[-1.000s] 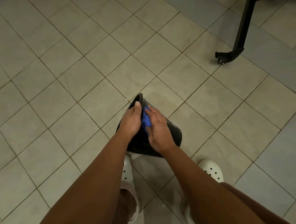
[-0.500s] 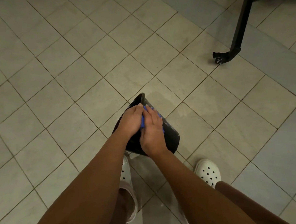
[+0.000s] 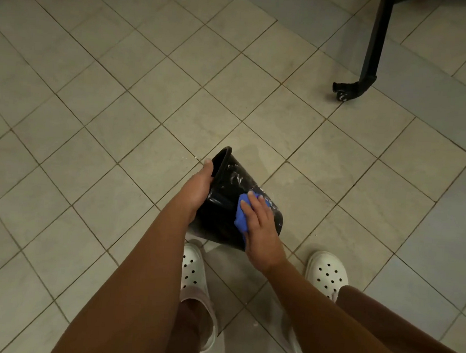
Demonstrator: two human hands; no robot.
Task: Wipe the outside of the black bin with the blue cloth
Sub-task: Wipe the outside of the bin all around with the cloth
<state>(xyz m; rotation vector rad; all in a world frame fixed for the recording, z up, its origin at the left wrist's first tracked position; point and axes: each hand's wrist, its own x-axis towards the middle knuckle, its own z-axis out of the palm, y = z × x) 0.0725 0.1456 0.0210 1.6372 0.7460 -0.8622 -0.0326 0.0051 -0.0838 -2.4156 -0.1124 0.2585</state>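
A: Scene, big to small?
B: Tiled floor [image 3: 98,111]. Black wheeled leg [image 3: 371,48] stood far right, well apart from the rest. Bin [image 3: 224,203] was tilted, mouth facing up-left, held above the floor just ahead of two white clogs [image 3: 327,274].
A: Hands?
B: Left hand [image 3: 198,187] gripped the bin at the rim, thumb on the outside, other fingers hidden behind it. Right hand [image 3: 261,228] lay flat on the outer wall, fingers [image 3: 247,207] spread and pressing the cloth [image 3: 241,217] against it.
A: Cloth position?
B: Bunched under the right palm, mid-wall, touching the bin. White streaks showed on the wall above it, toward the rim.
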